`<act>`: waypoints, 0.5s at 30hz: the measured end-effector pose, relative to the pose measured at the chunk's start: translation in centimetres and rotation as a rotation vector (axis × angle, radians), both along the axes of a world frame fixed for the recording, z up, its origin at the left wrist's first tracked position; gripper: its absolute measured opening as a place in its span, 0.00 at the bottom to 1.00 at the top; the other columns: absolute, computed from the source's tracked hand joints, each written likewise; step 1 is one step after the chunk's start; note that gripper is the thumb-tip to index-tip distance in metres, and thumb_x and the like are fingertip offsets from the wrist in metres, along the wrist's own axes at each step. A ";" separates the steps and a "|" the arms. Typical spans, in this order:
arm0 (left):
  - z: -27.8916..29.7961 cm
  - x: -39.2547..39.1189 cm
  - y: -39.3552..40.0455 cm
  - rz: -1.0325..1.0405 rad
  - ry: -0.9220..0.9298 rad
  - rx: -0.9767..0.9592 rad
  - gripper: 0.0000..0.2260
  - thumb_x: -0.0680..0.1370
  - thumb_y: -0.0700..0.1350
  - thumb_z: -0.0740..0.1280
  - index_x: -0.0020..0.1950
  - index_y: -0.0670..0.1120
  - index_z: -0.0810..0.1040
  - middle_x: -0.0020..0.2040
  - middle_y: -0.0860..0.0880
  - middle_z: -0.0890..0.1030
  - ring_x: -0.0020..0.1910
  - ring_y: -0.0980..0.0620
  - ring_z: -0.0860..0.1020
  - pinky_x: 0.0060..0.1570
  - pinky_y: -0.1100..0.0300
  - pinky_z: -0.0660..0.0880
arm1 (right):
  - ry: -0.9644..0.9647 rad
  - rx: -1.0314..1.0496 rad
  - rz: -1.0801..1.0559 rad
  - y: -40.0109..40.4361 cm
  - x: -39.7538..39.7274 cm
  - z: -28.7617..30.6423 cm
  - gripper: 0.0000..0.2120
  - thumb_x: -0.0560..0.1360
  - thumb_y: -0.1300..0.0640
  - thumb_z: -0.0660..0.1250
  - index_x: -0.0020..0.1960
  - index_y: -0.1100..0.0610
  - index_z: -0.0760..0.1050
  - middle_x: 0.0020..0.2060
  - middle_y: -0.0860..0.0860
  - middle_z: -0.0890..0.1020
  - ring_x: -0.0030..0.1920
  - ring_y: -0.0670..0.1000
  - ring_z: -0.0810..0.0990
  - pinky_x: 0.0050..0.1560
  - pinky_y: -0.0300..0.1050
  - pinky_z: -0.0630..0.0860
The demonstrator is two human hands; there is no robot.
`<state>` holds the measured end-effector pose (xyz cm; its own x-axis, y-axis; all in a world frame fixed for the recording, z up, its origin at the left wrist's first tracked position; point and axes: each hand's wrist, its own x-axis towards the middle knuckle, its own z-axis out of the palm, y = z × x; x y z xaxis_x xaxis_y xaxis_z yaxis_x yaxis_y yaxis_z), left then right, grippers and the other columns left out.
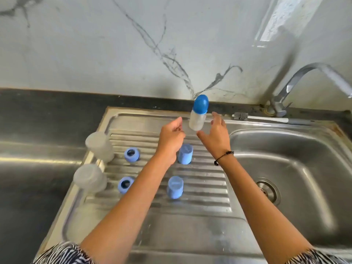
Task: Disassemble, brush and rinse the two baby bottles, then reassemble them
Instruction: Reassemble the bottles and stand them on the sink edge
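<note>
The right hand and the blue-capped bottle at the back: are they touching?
Apart. The head view shows the right hand open beside the bottle, with drainboard visible between fingers and bottle.

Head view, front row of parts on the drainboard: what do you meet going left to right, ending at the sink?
Clear bottle body upside down at the drainboard's left edge → blue collar ring → blue cap → sink drain.

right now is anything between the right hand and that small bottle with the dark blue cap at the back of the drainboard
Nothing visible stands between them. The right hand is open just right of the small bottle, its fingers spread toward it with only bare drainboard in the gap. The left hand sits on the bottle's other side, out of the way.
</note>
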<state>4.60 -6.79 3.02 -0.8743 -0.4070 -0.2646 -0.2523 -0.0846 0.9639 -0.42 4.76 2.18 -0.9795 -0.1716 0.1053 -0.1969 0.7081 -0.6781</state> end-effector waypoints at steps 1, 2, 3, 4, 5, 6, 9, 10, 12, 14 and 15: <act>-0.1 1.8 -0.1 0.019 0.004 0.019 0.25 0.76 0.27 0.57 0.72 0.43 0.67 0.69 0.48 0.72 0.67 0.53 0.71 0.66 0.61 0.67 | 0.017 -0.039 0.013 -0.2 1.7 0.5 0.31 0.72 0.60 0.70 0.71 0.62 0.61 0.61 0.59 0.72 0.60 0.58 0.72 0.55 0.45 0.70; -0.3 3.1 0.0 0.035 0.007 0.026 0.24 0.76 0.28 0.58 0.71 0.42 0.69 0.68 0.48 0.74 0.65 0.53 0.72 0.65 0.61 0.68 | 0.023 -0.076 0.020 -0.4 3.1 1.0 0.28 0.72 0.59 0.69 0.69 0.61 0.64 0.59 0.58 0.74 0.57 0.57 0.74 0.52 0.42 0.69; -0.4 4.3 0.0 0.047 0.006 0.019 0.23 0.76 0.28 0.58 0.70 0.42 0.70 0.65 0.47 0.75 0.63 0.52 0.74 0.63 0.61 0.69 | 0.018 -0.101 0.035 -0.7 4.4 1.4 0.26 0.73 0.59 0.69 0.68 0.60 0.65 0.57 0.57 0.75 0.54 0.56 0.76 0.50 0.41 0.69; -0.5 5.9 -0.1 0.059 0.007 0.006 0.21 0.76 0.29 0.59 0.69 0.41 0.72 0.63 0.47 0.77 0.61 0.52 0.75 0.61 0.61 0.70 | 0.011 -0.111 0.064 -1.2 5.9 1.6 0.24 0.73 0.59 0.68 0.67 0.60 0.67 0.55 0.56 0.76 0.52 0.55 0.77 0.49 0.39 0.69; -0.6 7.0 -0.1 0.063 0.009 -0.008 0.20 0.77 0.30 0.59 0.68 0.41 0.73 0.61 0.47 0.78 0.60 0.52 0.75 0.60 0.61 0.70 | 0.013 -0.109 0.094 -1.6 7.0 1.8 0.23 0.73 0.59 0.68 0.66 0.60 0.68 0.54 0.56 0.77 0.51 0.54 0.77 0.48 0.38 0.68; -0.8 8.3 -0.4 0.073 0.011 -0.026 0.20 0.77 0.30 0.58 0.67 0.42 0.73 0.61 0.48 0.78 0.60 0.53 0.75 0.61 0.61 0.70 | 0.013 -0.106 0.131 -2.3 8.2 1.8 0.22 0.73 0.60 0.68 0.65 0.60 0.69 0.53 0.56 0.77 0.48 0.53 0.77 0.46 0.36 0.67; -1.5 11.6 -1.8 0.105 0.009 -0.124 0.20 0.77 0.31 0.58 0.66 0.44 0.75 0.60 0.49 0.79 0.60 0.53 0.76 0.59 0.63 0.71 | 0.008 -0.103 0.199 -3.9 11.0 1.7 0.18 0.73 0.64 0.66 0.63 0.61 0.72 0.50 0.55 0.78 0.44 0.51 0.75 0.44 0.33 0.65; -1.6 12.8 -2.5 0.125 0.003 -0.191 0.20 0.77 0.31 0.58 0.66 0.44 0.75 0.60 0.48 0.79 0.59 0.52 0.77 0.56 0.66 0.71 | 0.003 -0.102 0.217 -4.4 11.8 1.6 0.18 0.73 0.66 0.65 0.62 0.62 0.73 0.49 0.54 0.79 0.45 0.51 0.76 0.44 0.33 0.66; -1.5 15.5 -4.1 0.189 0.013 -0.421 0.20 0.75 0.29 0.59 0.63 0.42 0.77 0.56 0.47 0.80 0.55 0.51 0.77 0.52 0.69 0.69 | -0.022 -0.115 0.260 -5.6 13.4 1.2 0.17 0.72 0.68 0.62 0.61 0.62 0.74 0.47 0.54 0.79 0.44 0.52 0.76 0.47 0.36 0.69; -1.1 17.8 -5.9 0.245 0.073 -0.724 0.19 0.73 0.28 0.60 0.59 0.40 0.78 0.53 0.44 0.79 0.53 0.46 0.76 0.51 0.65 0.68 | -0.043 -0.115 0.303 -6.6 14.7 0.8 0.17 0.72 0.69 0.61 0.60 0.62 0.74 0.48 0.56 0.80 0.44 0.52 0.76 0.49 0.39 0.71; -1.1 18.5 -6.8 0.260 0.082 -0.902 0.18 0.71 0.28 0.62 0.57 0.40 0.79 0.53 0.42 0.78 0.52 0.43 0.74 0.51 0.60 0.67 | -0.048 -0.108 0.324 -7.0 15.2 0.7 0.17 0.73 0.69 0.61 0.60 0.62 0.75 0.49 0.56 0.81 0.44 0.52 0.76 0.48 0.37 0.70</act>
